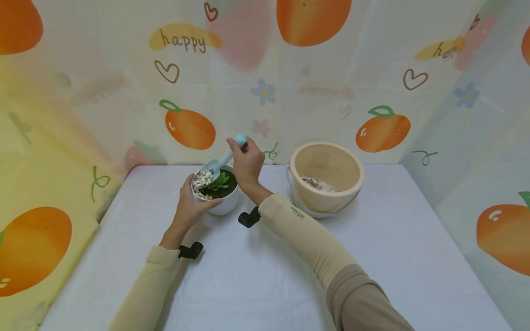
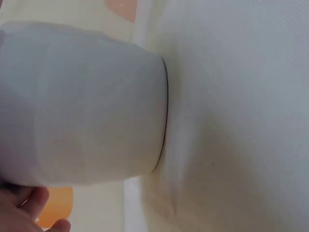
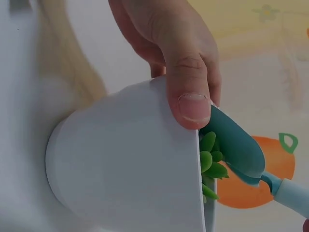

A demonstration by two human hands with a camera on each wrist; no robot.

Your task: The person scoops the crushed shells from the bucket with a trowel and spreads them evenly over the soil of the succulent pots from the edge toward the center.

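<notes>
My left hand point(image 1: 188, 209) grips a white flower pot point(image 1: 223, 207) at its rim, thumb on the near side. A green succulent point(image 1: 221, 181) grows from dark soil in it. My right hand point(image 1: 248, 165) holds a small blue trowel point(image 1: 226, 158) by its handle, tilted down over the pot's left side. White pebbles point(image 1: 203, 179) lie in the trowel's scoop and at the pot's left rim. In the right wrist view the scoop point(image 3: 241, 140) hangs over the succulent's leaves point(image 3: 210, 162). The left wrist view shows the pot's wall point(image 2: 96, 106) and its base on the cloth.
A larger cream bucket point(image 1: 304, 195) stands right of the pot, with some pebbles point(image 1: 312, 183) at its bottom. White cloth covers the table point(image 1: 248, 285). A printed curtain point(image 1: 310, 105) hangs behind and at both sides.
</notes>
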